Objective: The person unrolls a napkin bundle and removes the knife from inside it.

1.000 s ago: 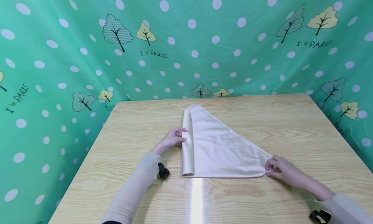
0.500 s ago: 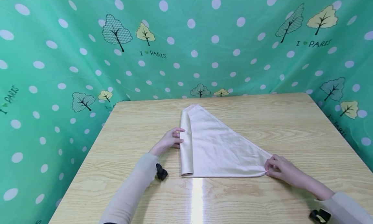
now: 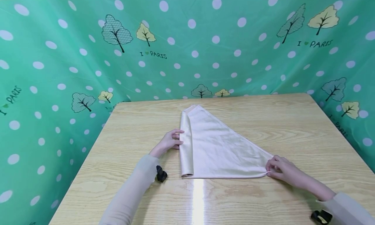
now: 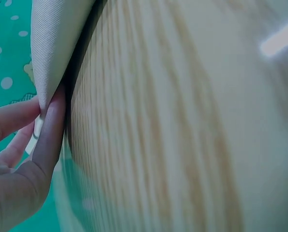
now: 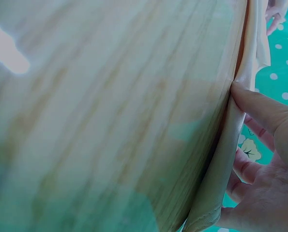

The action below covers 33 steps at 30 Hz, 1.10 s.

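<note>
A cream, slightly glossy cloth lies on the table, its right side tapering to a point. Along its left side runs a rolled-over fold, wider toward the near end. My left hand grips that fold about halfway along. In the left wrist view the cloth's edge sits between the thumb and a finger of the left hand. At the far right tip of the cloth, my right hand pinches the near corner. The right wrist view has the right hand's thumb and fingers around the cloth's edge.
The wood-grain table carries a bright light reflection before the cloth. A green dotted curtain with tree prints hangs behind and at both sides. Black wrist cameras sit on both sleeves.
The left hand has shifted slightly left, drawing the rolled fold along with it. The fold looks a little wider at its near end. The right hand has stayed in place at the corner.
</note>
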Motion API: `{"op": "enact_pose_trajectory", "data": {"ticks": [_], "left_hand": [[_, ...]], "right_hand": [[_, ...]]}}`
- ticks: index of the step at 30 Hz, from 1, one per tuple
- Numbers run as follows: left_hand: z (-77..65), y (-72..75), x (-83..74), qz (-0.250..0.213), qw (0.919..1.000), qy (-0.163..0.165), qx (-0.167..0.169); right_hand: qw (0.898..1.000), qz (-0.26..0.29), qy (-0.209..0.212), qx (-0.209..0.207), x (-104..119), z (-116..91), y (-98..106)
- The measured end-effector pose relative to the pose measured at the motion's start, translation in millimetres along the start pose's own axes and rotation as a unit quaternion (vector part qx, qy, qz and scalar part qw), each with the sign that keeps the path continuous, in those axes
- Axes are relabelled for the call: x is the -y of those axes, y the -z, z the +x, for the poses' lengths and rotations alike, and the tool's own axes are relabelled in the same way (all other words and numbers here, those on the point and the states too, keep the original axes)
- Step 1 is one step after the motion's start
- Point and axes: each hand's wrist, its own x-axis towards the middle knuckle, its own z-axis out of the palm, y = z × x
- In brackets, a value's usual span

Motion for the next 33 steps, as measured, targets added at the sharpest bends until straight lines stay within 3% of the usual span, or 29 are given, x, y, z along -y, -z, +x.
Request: {"op": "enact_pose_trajectory", "data": {"ticks": [6, 11, 16, 21, 24, 28, 33], "left_hand": [[-0.9, -1.1, -0.1, 0.014, 0.9996, -0.014, -0.020], [-0.3, -1.7, 0.7, 0.088, 0.9940, -0.050, -0.040], [0.1, -1.9, -0.7, 0.173, 0.9798, -0.086, -0.050], [-5.1, -4.0, -9.0, 0.252, 0.9567, -0.136, -0.054], [-9.8, -7.6, -15.3, 0.277, 0.9457, -0.162, -0.051], [-15.6, -13.8, -20.6, 0.291, 0.9377, -0.188, -0.025], [-19.3, -18.3, -21.4, 0.319, 0.9266, -0.199, 0.007]], "right_hand": [[1.000, -0.001, -0.003, 0.005, -0.5, 0.1, -0.3], [1.000, 0.000, -0.007, 0.005, 1.0, 0.2, -0.5], [1.000, 0.003, -0.009, 0.010, 1.7, 0.5, 0.1], [1.000, 0.005, -0.007, 0.014, 0.8, 0.5, 0.4], [1.000, 0.003, -0.010, 0.014, 1.2, 0.6, 0.8], [1.000, 0.004, -0.008, 0.011, 1.8, 0.5, 1.1], [1.000, 0.003, -0.007, 0.008, 1.3, -0.1, -0.3]]}}
